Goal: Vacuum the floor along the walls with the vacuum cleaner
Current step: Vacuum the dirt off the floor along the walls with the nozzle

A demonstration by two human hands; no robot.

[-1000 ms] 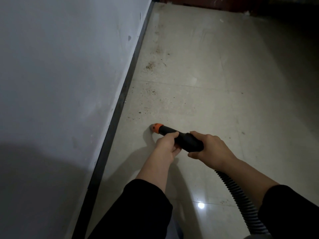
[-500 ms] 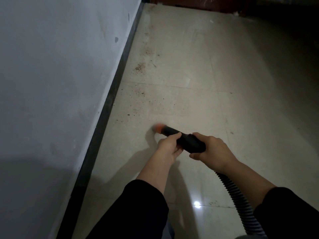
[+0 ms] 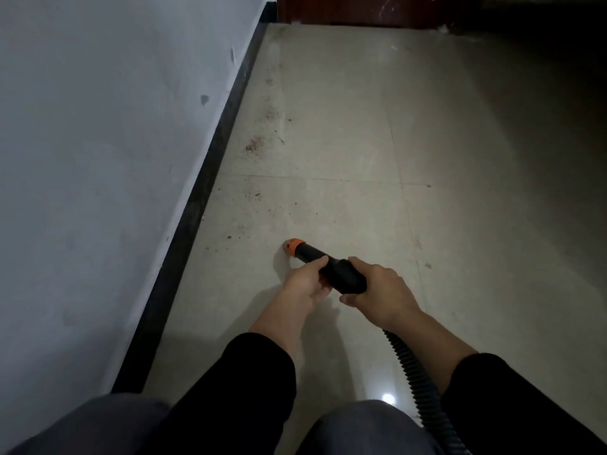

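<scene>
Partly hidden nozzle (image 3: 341, 274) gripped by left hand (image 3: 305, 280), right hand (image 3: 384, 292); hose (image 3: 418, 379) cut off below.

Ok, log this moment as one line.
phase: vacuuming along wall | left hand: holds vacuum nozzle | right hand: holds nozzle rear | orange tip: apart from baseboard | dirt specks: ahead

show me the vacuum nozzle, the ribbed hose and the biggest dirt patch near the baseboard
vacuum nozzle (image 3: 341, 274), head view, on its thick black barrel.
ribbed hose (image 3: 412, 372), head view, on the corrugated run partway along its length.
dirt patch (image 3: 254, 145), head view, on the middle of the brown specks.
</scene>
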